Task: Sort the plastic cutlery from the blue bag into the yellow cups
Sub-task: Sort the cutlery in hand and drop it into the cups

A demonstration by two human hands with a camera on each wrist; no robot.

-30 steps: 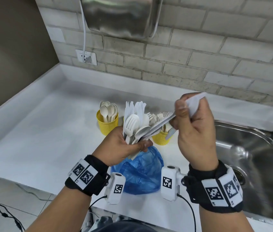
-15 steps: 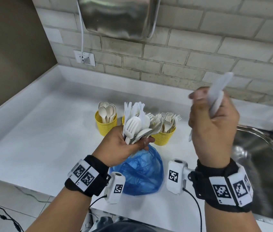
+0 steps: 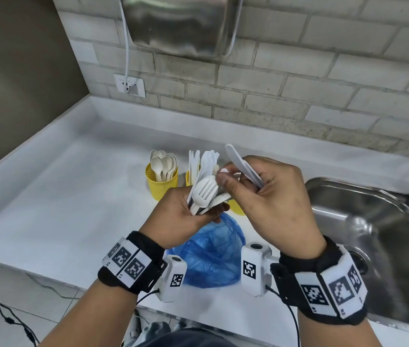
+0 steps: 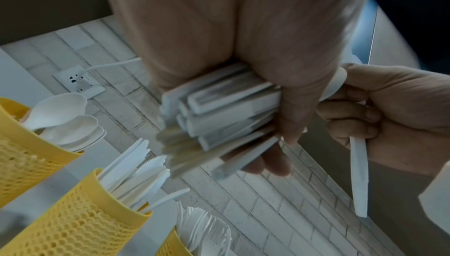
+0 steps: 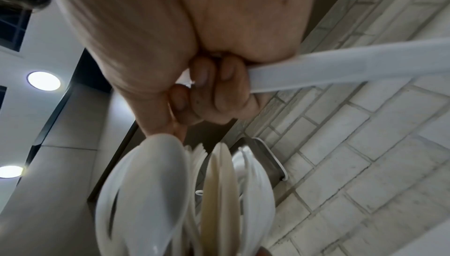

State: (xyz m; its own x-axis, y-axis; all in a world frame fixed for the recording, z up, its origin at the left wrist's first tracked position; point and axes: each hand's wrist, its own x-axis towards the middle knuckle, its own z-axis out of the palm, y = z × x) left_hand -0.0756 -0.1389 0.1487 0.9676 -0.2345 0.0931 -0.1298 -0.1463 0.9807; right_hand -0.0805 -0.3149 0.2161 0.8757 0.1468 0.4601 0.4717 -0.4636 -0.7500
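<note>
The left hand (image 3: pixel 180 216) grips a mixed bundle of white plastic cutlery (image 3: pixel 204 190) above the crumpled blue plastic bag (image 3: pixel 211 256) on the white desk (image 3: pixel 55 196). The right hand (image 3: pixel 271 204) grasps a flat white plastic knife (image 3: pixel 244 165), fingertips at the bundle, near three yellow mesh cups (image 3: pixel 162 182).

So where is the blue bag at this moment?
In the head view the blue bag lies on the white counter, near its front edge, below and between the two wrists, just in front of the yellow cups and left of the sink.
</note>
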